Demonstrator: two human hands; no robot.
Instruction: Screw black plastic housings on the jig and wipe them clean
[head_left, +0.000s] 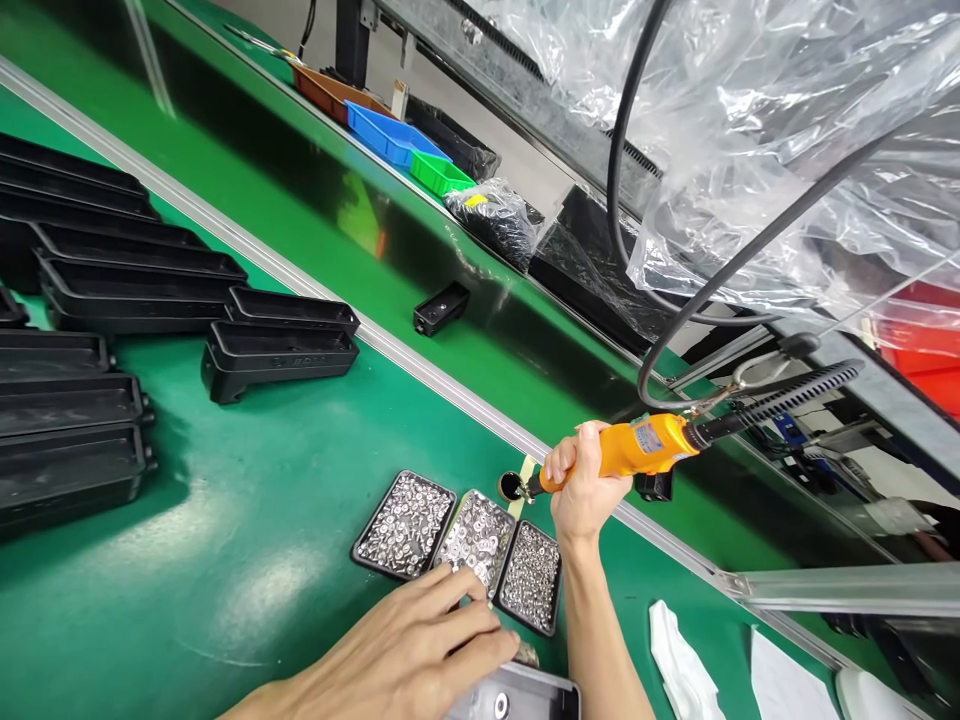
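Note:
My right hand is wrapped round an orange electric screwdriver, which hangs from a black cable. The dark tip of the screwdriver points left, close to a small round cup with a dark inside. My left hand is spread, its fingers bent over the near edge of the middle tray of washers; its thumb is hidden. A tray of screws stands to the left, and a tray of small metal pieces to the right. Partly under my left hand lies a black-rimmed housing with a washer inside.
Several long black housings stand on the green table at left. Beyond a metal rail, a small black part lies on a green belt. Blue and green bins line the far side. Clear plastic hangs overhead; white cloth lies right.

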